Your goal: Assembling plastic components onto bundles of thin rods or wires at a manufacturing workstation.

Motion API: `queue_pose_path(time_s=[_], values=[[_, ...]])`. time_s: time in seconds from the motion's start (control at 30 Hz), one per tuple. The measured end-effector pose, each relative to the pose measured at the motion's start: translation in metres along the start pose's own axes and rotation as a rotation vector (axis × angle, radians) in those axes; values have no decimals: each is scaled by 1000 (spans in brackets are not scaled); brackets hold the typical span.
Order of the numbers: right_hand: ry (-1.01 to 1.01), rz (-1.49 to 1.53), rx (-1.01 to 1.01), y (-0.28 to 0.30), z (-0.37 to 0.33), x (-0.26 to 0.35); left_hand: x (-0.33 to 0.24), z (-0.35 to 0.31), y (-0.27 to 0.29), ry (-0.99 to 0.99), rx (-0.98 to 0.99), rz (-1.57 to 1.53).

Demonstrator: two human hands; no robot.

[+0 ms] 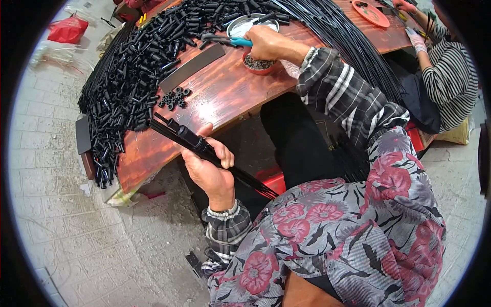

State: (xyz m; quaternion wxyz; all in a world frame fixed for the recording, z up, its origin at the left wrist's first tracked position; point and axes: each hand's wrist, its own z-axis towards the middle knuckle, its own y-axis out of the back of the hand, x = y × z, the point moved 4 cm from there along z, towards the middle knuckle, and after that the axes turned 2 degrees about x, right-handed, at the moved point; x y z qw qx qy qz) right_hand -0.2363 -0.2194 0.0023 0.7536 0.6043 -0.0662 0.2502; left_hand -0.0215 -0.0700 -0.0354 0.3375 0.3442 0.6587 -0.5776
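Observation:
My left hand (209, 174) is closed around a bundle of thin black rods (251, 183) with a black ribbed tubular fitting (188, 136) among them. It holds them at a slant just off the table's near edge. Over the table, my right hand (268, 43) grips pliers with teal handles (240, 42), whose dark jaws point left. Below that hand stands a red bowl (258, 70) of small dark bits. Behind it is a round metal dish (276, 25) with white contents. Small black rings (176, 97) lie in a cluster between my hands.
A large heap of black tubular parts (138, 66) covers the left and back of the wooden table (148, 158). A dark flat strip (192, 67) borders it. Long black rods (340, 36) lie at right. Another person in striped sleeves (447, 84) works near a red plate (378, 18).

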Motion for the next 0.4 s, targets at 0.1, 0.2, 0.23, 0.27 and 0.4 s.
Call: queue_pose_path(time_s=[0.1,0.2,0.23,0.27,0.4], values=[[-45,96,35,1,-2,1,1,2,1,-7,5,25],[13,46,80,-7,-3,7,5,5,3,-11,20,-5],[52,-14,23,-9,-6,13,3,3,2,-11,17,19],[91,-72,-35,-9,-7,19,2,2,1,-12,13,44],[33,-75,83,-11,-3,24,-1,2,3,5,-15,29]])
